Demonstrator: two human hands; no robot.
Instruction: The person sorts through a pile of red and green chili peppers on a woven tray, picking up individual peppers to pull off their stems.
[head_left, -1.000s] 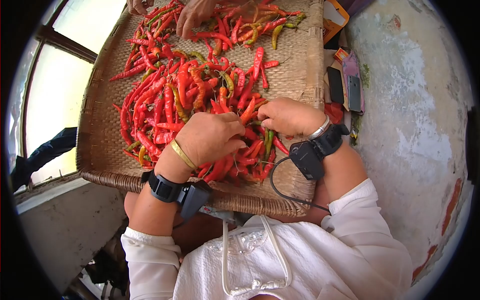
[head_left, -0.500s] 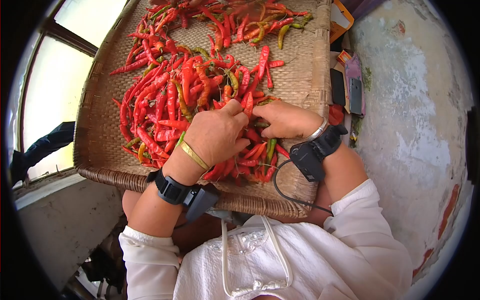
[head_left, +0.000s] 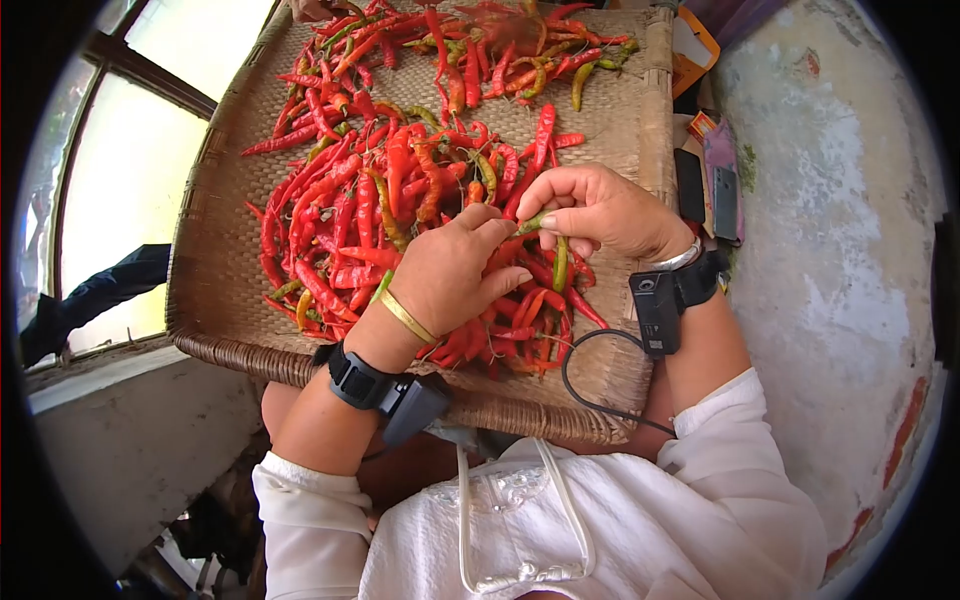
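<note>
Pale markings on the black box-shaped device (head_left: 656,315) strapped at the right wrist are too small to be read. A slim green chilli pepper (head_left: 531,224) is pinched between thumb and forefinger of the right hand (head_left: 615,215); its long axis is slanted down-left from those fingertips to the fingertips of the left hand (head_left: 460,262), whose thumb is held apart from the forefinger; whether the pepper is gripped there too, and which end bears the stem, cannot be told. Beneath the fingers, partly hidden by the left hand, a heap of glossy red chilli peppers (head_left: 365,215) is spread on a tan woven tray (head_left: 620,125). Beyond the fingers a second heap of red and green chilli peppers (head_left: 472,75) is laid, with another person's hand (head_left: 312,8) seen at its far left. To the right of the fingers, outside the tray, a black smartphone (head_left: 689,185) and a blue-grey smartphone (head_left: 724,203) are placed.
</note>
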